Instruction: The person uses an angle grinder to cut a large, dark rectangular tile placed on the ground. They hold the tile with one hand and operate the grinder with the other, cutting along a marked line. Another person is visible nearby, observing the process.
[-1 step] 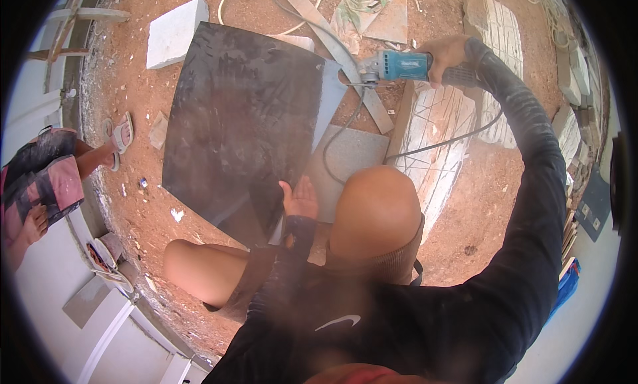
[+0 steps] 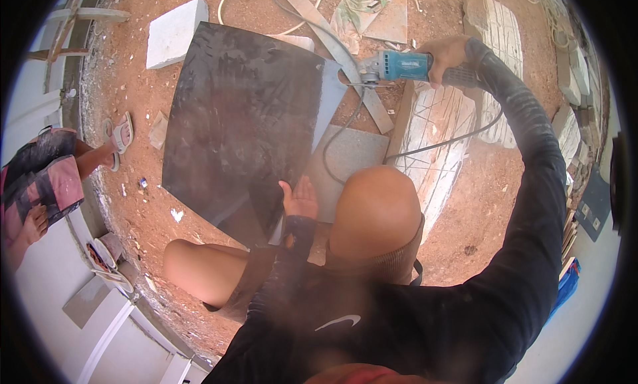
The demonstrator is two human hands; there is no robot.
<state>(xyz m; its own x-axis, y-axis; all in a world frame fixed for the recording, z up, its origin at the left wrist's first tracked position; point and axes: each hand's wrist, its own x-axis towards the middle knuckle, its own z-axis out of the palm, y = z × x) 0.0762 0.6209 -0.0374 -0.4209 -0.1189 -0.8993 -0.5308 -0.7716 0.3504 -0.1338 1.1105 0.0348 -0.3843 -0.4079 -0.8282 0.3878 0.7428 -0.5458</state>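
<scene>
My right hand [image 2: 446,59] is wrapped round the body of a teal angle grinder [image 2: 404,65], out at the far right of a large dark tile [image 2: 239,111]. The grinder's head and disc point left, by the tile's right corner; whether the disc spins I cannot tell. A black cord [image 2: 442,144] loops from the grinder across the ground. My left hand [image 2: 302,198] lies open at the tile's near right edge, its palm turned up and its thumb apart. Beneath the dark tile a pale sheet [image 2: 330,91] sticks out on the right.
A white block [image 2: 177,33] stands at the far left. White-smeared planks [image 2: 435,144] and a grey slab [image 2: 355,151] lie on the reddish soil. A crumpled cloth [image 2: 355,15] is at the back. At the left edge another person's sandalled foot [image 2: 121,132] shows.
</scene>
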